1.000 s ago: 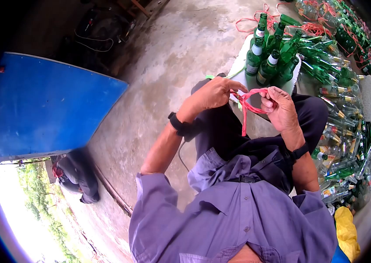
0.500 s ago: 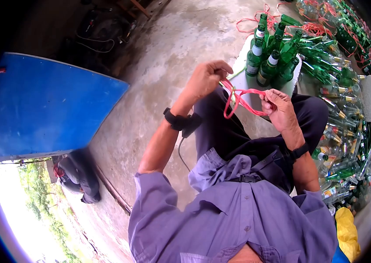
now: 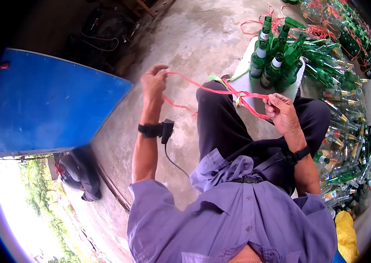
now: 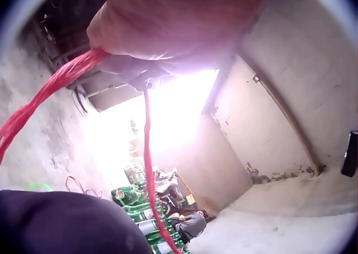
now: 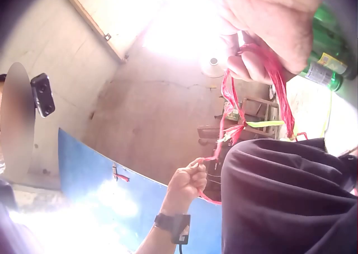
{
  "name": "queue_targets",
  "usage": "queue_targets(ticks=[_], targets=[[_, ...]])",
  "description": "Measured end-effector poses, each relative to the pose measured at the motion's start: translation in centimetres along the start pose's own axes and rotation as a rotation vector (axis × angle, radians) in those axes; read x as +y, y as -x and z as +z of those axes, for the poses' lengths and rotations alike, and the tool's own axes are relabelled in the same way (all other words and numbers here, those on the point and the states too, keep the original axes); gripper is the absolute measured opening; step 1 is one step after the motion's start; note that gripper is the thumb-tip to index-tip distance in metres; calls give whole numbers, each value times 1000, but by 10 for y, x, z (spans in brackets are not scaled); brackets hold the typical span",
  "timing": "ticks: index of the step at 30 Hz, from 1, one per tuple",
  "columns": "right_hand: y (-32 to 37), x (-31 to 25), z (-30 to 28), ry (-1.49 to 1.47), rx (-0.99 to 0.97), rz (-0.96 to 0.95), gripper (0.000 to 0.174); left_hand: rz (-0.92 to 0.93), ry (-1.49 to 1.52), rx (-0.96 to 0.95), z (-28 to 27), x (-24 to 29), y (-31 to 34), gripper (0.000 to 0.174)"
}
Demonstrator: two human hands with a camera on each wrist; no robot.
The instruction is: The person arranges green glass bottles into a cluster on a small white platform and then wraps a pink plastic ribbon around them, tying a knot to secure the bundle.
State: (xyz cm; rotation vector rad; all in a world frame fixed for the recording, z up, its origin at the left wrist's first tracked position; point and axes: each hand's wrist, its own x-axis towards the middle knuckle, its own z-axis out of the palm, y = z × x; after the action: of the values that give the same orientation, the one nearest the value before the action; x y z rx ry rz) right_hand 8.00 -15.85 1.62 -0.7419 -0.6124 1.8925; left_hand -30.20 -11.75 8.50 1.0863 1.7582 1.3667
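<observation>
A red plastic twine [image 3: 203, 87] stretches between the two hands in the head view, with a crossing and a bit of green twine [image 3: 239, 100] near the right hand. My left hand [image 3: 154, 83] is out at the left, its fingers curled round the twine, and a loose tail hangs below it. In the left wrist view the red twine [image 4: 53, 83] runs from the fist on one side and dangles on the other. My right hand [image 3: 283, 113] pinches the doubled loop above the right knee. In the right wrist view a knot [image 5: 235, 131] of red and green shows below those fingers.
Several green bottles [image 3: 267, 70] stand upright on a white board [image 3: 242, 70] beyond the knees. Many more bottles [image 3: 343, 109] lie piled along the right. A loose heap of red twine [image 3: 319, 31] lies behind them. A blue panel [image 3: 54, 105] is at the left.
My left hand has swung far out to the left, drawing the twine from a small loop into a long taut line. The right hand has stayed nearly in place with its grip.
</observation>
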Motion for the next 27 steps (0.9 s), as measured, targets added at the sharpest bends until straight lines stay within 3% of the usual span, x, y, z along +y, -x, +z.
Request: queue_targets(ticks=[7, 9, 12, 13, 15, 16, 20, 23, 25, 27], targets=[[-9, 8, 0, 40, -51, 73, 15, -12, 338, 37, -78, -18, 51, 13], [-11, 10, 5, 45, -52, 67, 15, 11, 228, -60, -87, -19, 80, 13], [-11, 9, 11, 66, -52, 77, 16, -136, -53, -306, -102, -51, 109, 20], [-11, 9, 12, 82, -49, 93, 16, -162, -202, -290, -104, -71, 113, 26], [-11, 7, 13, 88, -50, 101, 16, 169, -610, -154, -83, -72, 125, 29], [-11, 6, 14, 93, -58, 109, 16, 165, -607, -155, -71, -68, 128, 29], [-15, -4, 22, 86, -102, 119, 17, 468, -438, -262, -4, -1, 128, 36], [-15, -10, 29, 110, -139, 111, 17, 573, -454, -340, 42, 9, 123, 40], [-16, -14, 34, 84, -154, 102, 17, 781, -705, -371, 64, 13, 125, 39], [-19, -17, 36, 47, -171, 89, 16, 850, -708, -406, 74, 18, 132, 35]])
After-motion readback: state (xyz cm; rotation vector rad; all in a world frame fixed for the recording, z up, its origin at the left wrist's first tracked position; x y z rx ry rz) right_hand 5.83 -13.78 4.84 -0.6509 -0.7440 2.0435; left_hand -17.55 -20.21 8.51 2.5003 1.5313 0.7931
